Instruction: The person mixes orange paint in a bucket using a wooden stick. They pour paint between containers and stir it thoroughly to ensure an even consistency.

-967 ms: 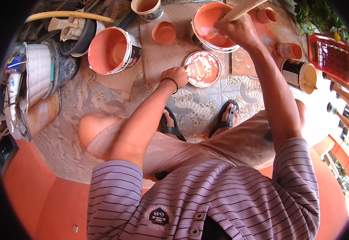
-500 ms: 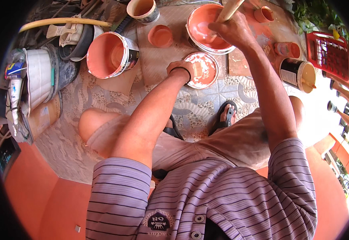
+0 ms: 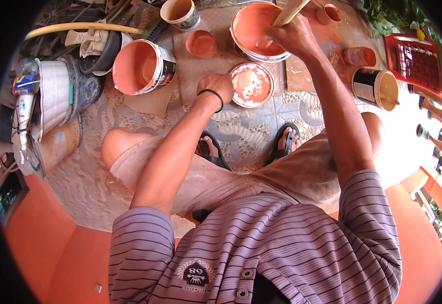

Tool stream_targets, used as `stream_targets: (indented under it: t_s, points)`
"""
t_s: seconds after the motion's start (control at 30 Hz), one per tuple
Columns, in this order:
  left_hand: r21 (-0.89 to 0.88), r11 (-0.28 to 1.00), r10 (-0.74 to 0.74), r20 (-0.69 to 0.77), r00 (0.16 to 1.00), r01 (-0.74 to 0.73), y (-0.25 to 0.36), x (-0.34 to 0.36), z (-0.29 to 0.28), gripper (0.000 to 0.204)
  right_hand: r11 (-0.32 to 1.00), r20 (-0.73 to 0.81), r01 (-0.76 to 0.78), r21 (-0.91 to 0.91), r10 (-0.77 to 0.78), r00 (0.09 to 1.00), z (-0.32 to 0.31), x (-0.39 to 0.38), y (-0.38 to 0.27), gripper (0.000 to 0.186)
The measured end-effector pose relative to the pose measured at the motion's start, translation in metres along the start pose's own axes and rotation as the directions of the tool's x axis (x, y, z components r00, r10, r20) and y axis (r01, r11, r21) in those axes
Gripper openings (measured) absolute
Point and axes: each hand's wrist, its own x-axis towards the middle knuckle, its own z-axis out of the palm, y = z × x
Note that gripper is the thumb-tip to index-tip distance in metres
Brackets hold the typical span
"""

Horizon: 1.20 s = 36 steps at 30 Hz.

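My right hand (image 3: 294, 38) is closed round a pale wooden handle (image 3: 291, 11), which reaches down into a bucket of salmon-orange paint (image 3: 247, 31). Below that bucket lies a round lid (image 3: 256, 86) smeared with orange and white paint. At the lid's left side my left hand (image 3: 216, 86) is closed on what looks like a paintbrush (image 3: 241, 80), its pale end over the lid and its handle hidden by my fingers. An orange-coated bucket (image 3: 135, 66) stands to the left, and a small orange-stained pot (image 3: 200, 44) sits between the buckets.
At left are stacked containers (image 3: 53, 93), a yellow hose (image 3: 64, 28) and tools. At right lie a cream paint bucket (image 3: 385, 91), small pots (image 3: 358, 55) and a red crate (image 3: 408, 61) near plants. My sandalled feet (image 3: 287, 142) rest on patterned tiles (image 3: 246, 129).
Over the last second my left hand moved right over the lid, then came back left to its edge. My right hand stays on the handle at the bucket, shifting slightly.
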Motion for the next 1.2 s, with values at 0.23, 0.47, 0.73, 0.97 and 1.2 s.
stream_targets:
  t_s: [0.23, 0.47, 0.73, 0.97, 1.2]
  points:
    - [0.038, 0.987, 0.158, -0.301, 0.941, -0.154, -0.005, -0.018, 0.035, 0.035, 0.987, -0.175, 0.139, -0.083, -0.151, 0.973, 0.022, 0.028, 0.059, 0.027]
    - [-0.171, 0.943, 0.199, -0.396, 0.896, -0.285, -0.04, -0.005, 0.13, 0.052, 0.972, 0.029, -0.058, 0.226, 0.053, 0.998, 0.004, -0.007, 0.009, 0.027]
    - [-0.176, 0.978, 0.07, -0.219, 0.973, -0.11, -0.059, 0.008, 0.14, 0.034, 0.995, -0.126, 0.099, -0.001, -0.098, 0.987, -0.005, 0.004, 0.014, 0.018]
    - [-0.593, 0.8, -0.358, -0.355, 0.863, 0.088, -0.046, 0.017, 0.099, 0.032, 0.943, 0.046, -0.152, 0.296, 0.145, 0.988, 0.015, -0.004, -0.013, 0.019]
    - [-0.767, 0.638, -0.584, -0.538, 0.608, -0.066, -0.077, 0.072, 0.075, 0.116, 0.963, -0.165, 0.246, -0.106, -0.261, 0.951, 0.008, 0.019, 0.014, 0.018]
